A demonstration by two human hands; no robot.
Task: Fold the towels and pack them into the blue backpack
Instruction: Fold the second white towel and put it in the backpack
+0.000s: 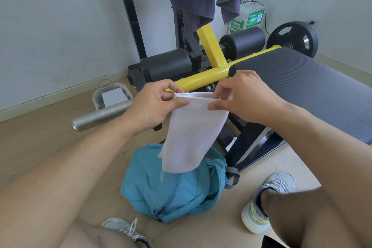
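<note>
A white towel [191, 133] hangs doubled over in the air, held by its top edge. My left hand [155, 104] pinches the top left corner and my right hand [241, 98] pinches the top right corner. The towel's lower end dangles just above the blue backpack [173, 187], which lies on the wooden floor between my feet. I cannot tell whether its main zip is open. Two dark grey towels [193, 8] hang from the black pad at the top of the view.
A black and yellow gym bench [302, 86] stands right behind my hands, its padded seat at the right. A steel bar [100, 116] juts out at the left. A weight plate [293, 38] sits at the back. My shoes [265, 203] flank the backpack.
</note>
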